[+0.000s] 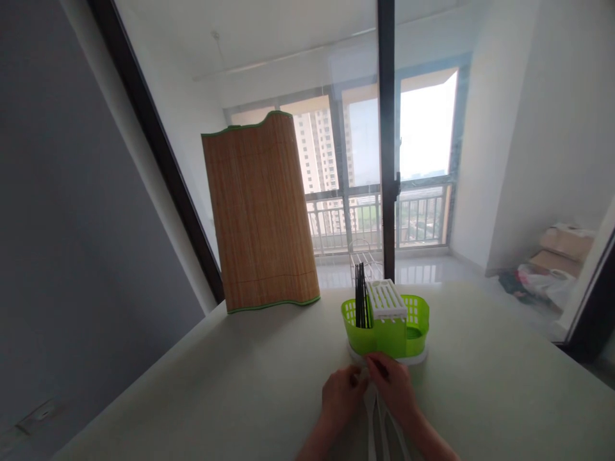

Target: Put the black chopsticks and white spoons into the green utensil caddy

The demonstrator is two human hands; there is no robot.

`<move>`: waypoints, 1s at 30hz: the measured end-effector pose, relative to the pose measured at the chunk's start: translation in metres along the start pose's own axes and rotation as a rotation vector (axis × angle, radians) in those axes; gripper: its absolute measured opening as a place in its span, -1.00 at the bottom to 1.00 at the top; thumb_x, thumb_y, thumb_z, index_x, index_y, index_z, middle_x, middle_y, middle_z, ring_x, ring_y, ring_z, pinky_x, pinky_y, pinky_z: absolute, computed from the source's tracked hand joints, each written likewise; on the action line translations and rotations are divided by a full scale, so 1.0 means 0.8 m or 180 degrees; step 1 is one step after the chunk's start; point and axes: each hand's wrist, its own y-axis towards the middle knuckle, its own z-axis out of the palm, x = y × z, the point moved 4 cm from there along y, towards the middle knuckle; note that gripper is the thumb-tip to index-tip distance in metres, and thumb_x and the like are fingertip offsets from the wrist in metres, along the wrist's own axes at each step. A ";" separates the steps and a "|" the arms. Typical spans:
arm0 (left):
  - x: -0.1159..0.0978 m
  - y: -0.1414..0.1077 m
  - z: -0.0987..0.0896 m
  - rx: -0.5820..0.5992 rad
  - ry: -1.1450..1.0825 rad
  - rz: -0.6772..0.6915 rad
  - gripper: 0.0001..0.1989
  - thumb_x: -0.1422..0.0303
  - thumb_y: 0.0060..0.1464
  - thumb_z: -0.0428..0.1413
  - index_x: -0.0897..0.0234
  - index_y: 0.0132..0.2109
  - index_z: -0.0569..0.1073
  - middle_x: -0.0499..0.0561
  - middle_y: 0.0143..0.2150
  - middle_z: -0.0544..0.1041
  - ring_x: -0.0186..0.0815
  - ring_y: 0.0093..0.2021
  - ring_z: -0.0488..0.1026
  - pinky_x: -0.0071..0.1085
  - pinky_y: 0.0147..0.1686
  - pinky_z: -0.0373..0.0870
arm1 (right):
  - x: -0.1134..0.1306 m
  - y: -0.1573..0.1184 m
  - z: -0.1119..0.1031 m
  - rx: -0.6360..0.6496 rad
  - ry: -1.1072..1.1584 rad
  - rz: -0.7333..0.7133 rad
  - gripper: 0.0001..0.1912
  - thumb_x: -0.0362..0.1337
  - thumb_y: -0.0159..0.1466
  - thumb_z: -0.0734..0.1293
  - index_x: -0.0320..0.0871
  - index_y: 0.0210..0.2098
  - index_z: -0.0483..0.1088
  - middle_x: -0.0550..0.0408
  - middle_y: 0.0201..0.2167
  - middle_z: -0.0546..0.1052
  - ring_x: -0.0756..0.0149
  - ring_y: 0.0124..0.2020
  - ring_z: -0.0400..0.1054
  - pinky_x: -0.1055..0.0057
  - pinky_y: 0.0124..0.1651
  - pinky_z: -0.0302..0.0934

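Note:
Close together at the front of a green holder, my left hand (342,394) and my right hand (393,382) are both closed, with fingertips pinched and almost touching. Several pale, slender pieces of cutlery (383,428) run from under the fingers toward the bottom edge of the view. Their upper ends are hidden by my hands, so I cannot tell spoons from forks. The bright green plastic holder (389,339) stands upright on a white base. Black chopsticks (360,298) lean in its left compartment, and a white slotted rack (385,299) tops its middle part.
A bamboo mat (262,214) with green edging stands partly curled on the white table (269,378), left of the holder. Behind the table are glass doors with a dark frame (387,141). Cardboard boxes (562,250) and bags lie on the floor at right.

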 end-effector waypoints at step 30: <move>-0.081 0.016 -0.162 -0.1761 0.0197 0.1184 -0.78 0.21 0.25 0.02 0.17 -0.19 0.52 -0.08 -0.43 0.53 -0.39 -0.49 0.41 -0.51 -0.41 0.28 | 0.016 -0.025 0.036 0.0997 -0.1008 -0.0626 -0.73 -0.33 0.27 0.30 -0.06 -0.06 0.50 0.09 -0.47 0.58 0.10 -0.43 0.48 0.26 -0.33 0.22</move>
